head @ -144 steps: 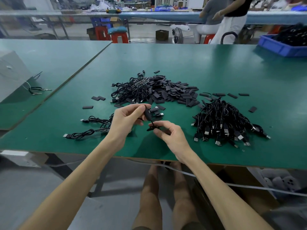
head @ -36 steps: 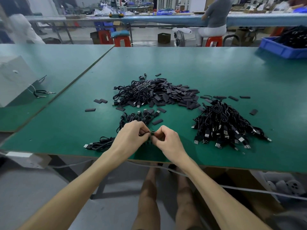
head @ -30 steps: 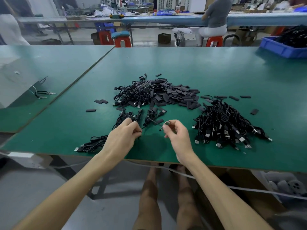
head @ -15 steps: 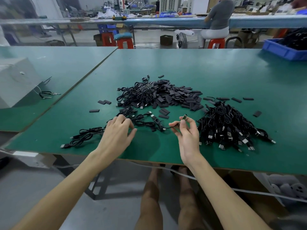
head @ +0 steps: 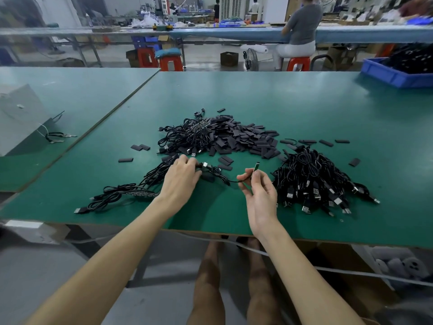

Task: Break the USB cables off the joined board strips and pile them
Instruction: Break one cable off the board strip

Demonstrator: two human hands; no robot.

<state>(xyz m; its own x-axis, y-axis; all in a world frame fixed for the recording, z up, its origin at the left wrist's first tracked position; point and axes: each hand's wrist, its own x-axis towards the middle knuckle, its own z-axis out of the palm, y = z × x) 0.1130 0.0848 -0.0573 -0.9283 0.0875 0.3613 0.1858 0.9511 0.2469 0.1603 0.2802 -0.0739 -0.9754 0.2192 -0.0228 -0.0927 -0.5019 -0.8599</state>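
My right hand (head: 259, 195) pinches the end of one black USB cable (head: 222, 178), its small board end (head: 257, 166) sticking up above my fingers. My left hand (head: 180, 178) rests with curled fingers on a bunch of joined cables (head: 150, 177) that trails left across the green table (head: 281, 102). To the right lies a pile of separated USB cables (head: 311, 181). Behind my hands sits a heap of black cables and flat black pieces (head: 222, 137).
Loose black pieces (head: 325, 143) lie scattered near the heaps. A blue bin (head: 396, 76) stands at the far right. A grey box (head: 21, 118) sits on the neighbouring table at left. A person sits on a red stool (head: 298, 63) beyond the table.
My hands were together at the cable bunch, then parted. My right hand has drawn one cable out to the right; my left hand stays on the bunch, which has spread leftwards.
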